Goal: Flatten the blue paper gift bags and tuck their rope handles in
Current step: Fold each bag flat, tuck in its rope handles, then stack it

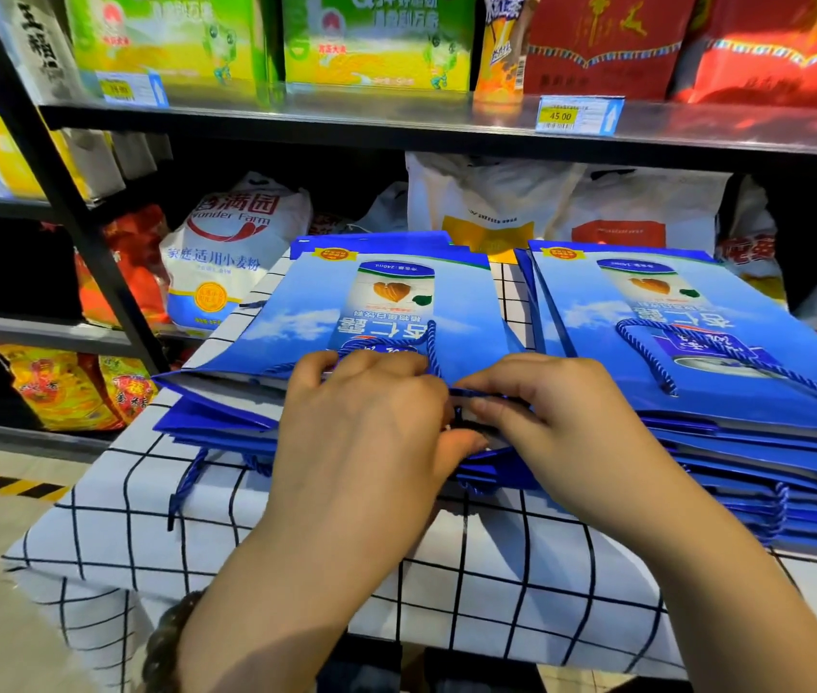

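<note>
Two stacks of flat blue paper gift bags lie on a checked cloth. The left stack (381, 312) sits in front of me, and both hands work at its near open edge. My left hand (366, 417) lies over that edge with fingers curled on the bag's mouth. My right hand (541, 417) pinches the blue rope handle (466, 392) at the top bag's rim. Part of that rope loops up over the bag's face. The right stack (706, 352) carries a rope handle (646, 352) lying loose on its top bag.
The white cloth with a dark grid (446, 567) covers the table. Loose ropes hang off the left stack's front (186, 487). Black metal shelves (396, 122) behind hold a flour bag (226, 252), red and green packages, and a price tag (579, 115). A yellow-black floor strip (1, 485) runs at left.
</note>
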Demonstrator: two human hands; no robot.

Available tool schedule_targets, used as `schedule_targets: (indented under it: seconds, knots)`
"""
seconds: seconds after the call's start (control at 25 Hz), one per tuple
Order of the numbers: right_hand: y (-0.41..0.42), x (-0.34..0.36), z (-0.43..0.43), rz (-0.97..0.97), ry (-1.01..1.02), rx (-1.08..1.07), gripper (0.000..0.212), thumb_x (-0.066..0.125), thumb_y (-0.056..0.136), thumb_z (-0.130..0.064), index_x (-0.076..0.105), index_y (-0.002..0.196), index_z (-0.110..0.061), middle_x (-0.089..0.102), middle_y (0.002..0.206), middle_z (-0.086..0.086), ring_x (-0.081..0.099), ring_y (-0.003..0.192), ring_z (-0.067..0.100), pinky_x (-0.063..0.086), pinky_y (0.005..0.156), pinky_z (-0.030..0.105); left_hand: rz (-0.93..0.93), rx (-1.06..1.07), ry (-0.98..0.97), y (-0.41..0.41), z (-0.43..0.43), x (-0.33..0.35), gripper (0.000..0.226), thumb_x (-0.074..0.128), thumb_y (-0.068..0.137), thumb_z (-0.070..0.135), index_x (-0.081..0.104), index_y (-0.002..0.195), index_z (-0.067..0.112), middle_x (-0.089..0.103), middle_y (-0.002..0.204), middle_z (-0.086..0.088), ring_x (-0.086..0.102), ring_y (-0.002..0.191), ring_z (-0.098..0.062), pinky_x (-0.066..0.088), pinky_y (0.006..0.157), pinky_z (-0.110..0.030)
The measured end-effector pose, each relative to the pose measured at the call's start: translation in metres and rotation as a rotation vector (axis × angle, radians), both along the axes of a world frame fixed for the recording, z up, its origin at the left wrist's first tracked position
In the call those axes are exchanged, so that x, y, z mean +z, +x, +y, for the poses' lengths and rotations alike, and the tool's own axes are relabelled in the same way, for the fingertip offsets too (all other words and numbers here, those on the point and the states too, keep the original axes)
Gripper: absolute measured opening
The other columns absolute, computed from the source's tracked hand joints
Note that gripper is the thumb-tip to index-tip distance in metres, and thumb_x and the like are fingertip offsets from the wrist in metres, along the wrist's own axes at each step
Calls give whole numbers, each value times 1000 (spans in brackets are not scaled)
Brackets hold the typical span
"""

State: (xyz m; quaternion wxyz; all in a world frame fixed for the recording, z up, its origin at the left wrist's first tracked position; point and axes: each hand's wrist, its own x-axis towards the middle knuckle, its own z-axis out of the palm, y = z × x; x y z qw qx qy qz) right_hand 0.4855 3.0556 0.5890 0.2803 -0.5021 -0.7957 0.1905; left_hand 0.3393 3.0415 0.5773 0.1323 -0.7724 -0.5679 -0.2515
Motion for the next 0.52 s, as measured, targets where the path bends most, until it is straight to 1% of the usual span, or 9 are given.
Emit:
schedule_targets:
  seconds: [0.08,0.12,0.16,0.24,0.32,0.4,0.44,0.52]
  knots:
    - [-1,0,-2,9,21,-4,27,46,82,-31,70,93,-26,66,83,-7,61,83,16,50,73,41,26,-21,51,2,-1,-2,17,64,66,36,62,58,21,61,62,4,61,64,-24,47,71,-38]
    - [-2,-1,-2,2,23,-5,29,45,80,-32,70,93,-27,66,83,-7,61,83,16,50,72,42,50,-35,68,2,-1,-4,12,70,63,26,61,60,20,60,61,2,60,62,-25,47,70,-37]
    - [-2,-3,-2,-5,19,-9,30,44,80,-32,70,94,-27,66,83,-8,61,83,16,50,71,42,89,-56,69,2,-2,-5,17,76,58,19,60,61,17,59,60,-1,59,59,-25,48,68,-35]
    - [-3,-6,-2,-8,10,-15,28,45,80,-32,69,94,-27,65,83,-8,61,83,17,50,71,43,172,-127,59,-2,1,-7,28,82,48,15,58,61,14,57,58,-4,57,54,-25,48,62,-32]
    - [-4,-9,-3,-2,-5,-16,26,45,81,-31,68,93,-26,65,83,-7,60,84,17,50,72,43,240,-178,21,-6,3,-5,30,83,46,15,57,61,15,55,57,-3,54,50,-24,46,57,-29]
    - [-6,-9,-5,-4,-25,-10,22,48,84,-30,67,92,-26,64,82,-7,59,83,18,49,73,43,288,-220,-22,-11,4,-4,27,80,49,16,56,61,17,54,58,-1,53,49,-23,44,55,-27]
    - [-6,-10,-6,-17,-29,-6,19,49,86,-28,67,92,-25,63,83,-6,58,84,19,49,74,43,307,-240,-36,-13,5,-3,24,77,51,16,55,61,18,53,58,0,52,49,-22,40,53,-26]
    - [-7,-10,-7,-73,-25,-8,16,51,90,-26,66,94,-24,63,87,-5,57,88,19,48,76,41,330,-267,-41,-17,5,-1,18,68,56,17,51,60,22,50,57,1,49,47,-21,29,53,-24]
